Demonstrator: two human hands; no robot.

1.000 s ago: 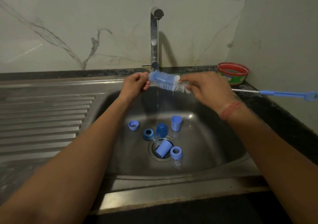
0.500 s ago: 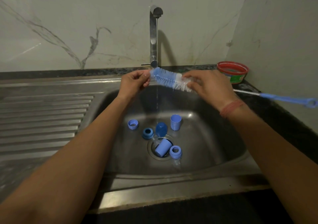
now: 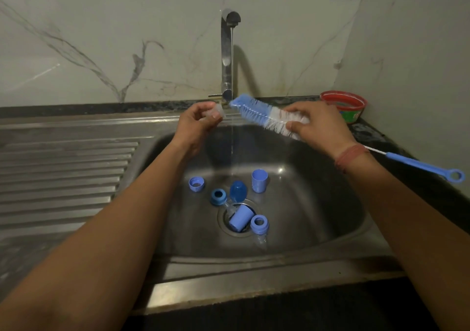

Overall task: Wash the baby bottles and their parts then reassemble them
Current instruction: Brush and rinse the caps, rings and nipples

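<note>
My left hand (image 3: 197,124) holds a small clear bottle part (image 3: 215,111) up over the steel sink (image 3: 318,203). My right hand (image 3: 318,124) grips the bristled head of a long blue-and-white bottle brush (image 3: 256,113); its blue handle (image 3: 424,168) sticks out to the right. The brush tip is just right of the clear part, not inside it. On the sink floor lie several blue parts: a ring (image 3: 196,184), a collar (image 3: 218,196), a dome cap (image 3: 238,190), an upright cup (image 3: 259,180), a cup lying on the drain (image 3: 240,220) and another collar (image 3: 259,224).
A thin stream of water (image 3: 232,137) runs from the tap (image 3: 227,50) into the sink. A red bowl (image 3: 343,104) sits on the dark counter at the back right. A ribbed steel drainboard (image 3: 63,173) lies to the left. Marble walls stand behind and to the right.
The brush tip has come away from the part in my left hand, leaving a small gap. The brush handle end has dropped lower on the right.
</note>
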